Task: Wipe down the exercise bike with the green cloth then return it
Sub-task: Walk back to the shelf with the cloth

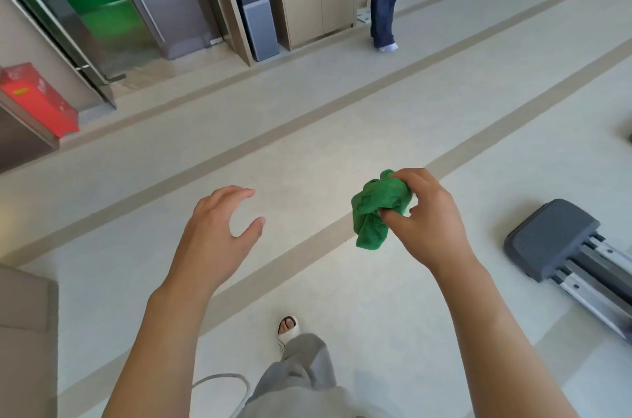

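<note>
The right hand (pixel 422 217) pinches the bunched green cloth (pixel 376 209) between curled fingers and thumb; the left hand (pixel 219 229) hangs relaxed, fingers loosely spread, holding nothing. A tail dangling below the fingertips could likely slip free mid-stride.

We see the green cloth (pixel 376 209) bunched into a crumpled wad, its textured fabric folded over itself with one loose end hanging down. It sits off the floor, well to the left of the grey padded equipment base (pixel 550 239) and a little higher in view.
</note>
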Demonstrator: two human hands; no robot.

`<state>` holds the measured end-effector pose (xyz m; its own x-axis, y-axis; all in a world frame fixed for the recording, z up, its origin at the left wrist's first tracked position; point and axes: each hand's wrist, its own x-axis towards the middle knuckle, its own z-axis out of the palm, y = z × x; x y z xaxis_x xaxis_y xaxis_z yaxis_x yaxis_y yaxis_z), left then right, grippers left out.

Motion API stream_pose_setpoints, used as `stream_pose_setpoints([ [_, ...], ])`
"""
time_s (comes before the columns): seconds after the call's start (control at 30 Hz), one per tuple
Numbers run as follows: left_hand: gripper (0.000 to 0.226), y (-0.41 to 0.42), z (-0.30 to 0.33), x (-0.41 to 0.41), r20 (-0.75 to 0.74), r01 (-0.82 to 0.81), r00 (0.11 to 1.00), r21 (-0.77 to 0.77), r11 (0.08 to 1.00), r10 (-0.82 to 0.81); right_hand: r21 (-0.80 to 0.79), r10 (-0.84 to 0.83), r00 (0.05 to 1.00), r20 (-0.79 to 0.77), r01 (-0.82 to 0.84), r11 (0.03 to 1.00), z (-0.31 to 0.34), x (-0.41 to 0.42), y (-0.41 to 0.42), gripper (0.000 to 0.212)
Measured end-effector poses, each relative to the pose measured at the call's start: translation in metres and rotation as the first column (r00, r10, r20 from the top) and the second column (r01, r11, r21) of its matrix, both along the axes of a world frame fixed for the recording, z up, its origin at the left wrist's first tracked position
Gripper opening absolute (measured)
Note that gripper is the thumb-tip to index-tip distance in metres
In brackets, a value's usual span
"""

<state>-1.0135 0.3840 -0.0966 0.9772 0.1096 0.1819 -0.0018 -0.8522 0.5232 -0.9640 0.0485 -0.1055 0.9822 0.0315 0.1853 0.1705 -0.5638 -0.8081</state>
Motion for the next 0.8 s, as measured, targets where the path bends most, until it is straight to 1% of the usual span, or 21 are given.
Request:
stream_pose_setpoints([
  [0.23, 0.044, 0.052, -0.005, 0.103, 0.011, 0.074, 0.997, -0.052, 0.996, -0.074, -0.067, -0.052, 0.999, -0.011, 0.051, 0.996, 0.004, 0.072, 0.052, 0.038],
  [0.43, 0.042, 0.122, 0.006, 0.180, 0.033, 0.094, 0.995, -0.079, 0.992, -0.092, -0.080, -0.060, 0.998, 0.008, 0.060, 0.995, 0.021, 0.143, 0.126, 0.039],
  [0.57, 0.041, 0.165, 0.006, 0.214, 0.049, 0.108, 0.993, -0.115, 0.988, -0.103, -0.096, -0.053, 0.998, 0.021, 0.055, 0.994, 0.028, 0.180, 0.173, 0.043],
  [0.7, 0.040, 0.197, -0.001, 0.234, 0.047, 0.086, 0.996, -0.162, 0.983, -0.079, -0.117, -0.014, 1.000, 0.017, 0.016, 0.993, 0.030, 0.211, 0.209, 0.042],
  [0.8, 0.039, 0.218, -0.009, 0.243, 0.055, 0.073, 0.996, -0.182, 0.981, -0.064, -0.142, 0.013, 1.000, 0.024, -0.010, 0.990, 0.031, 0.235, 0.230, 0.037],
])
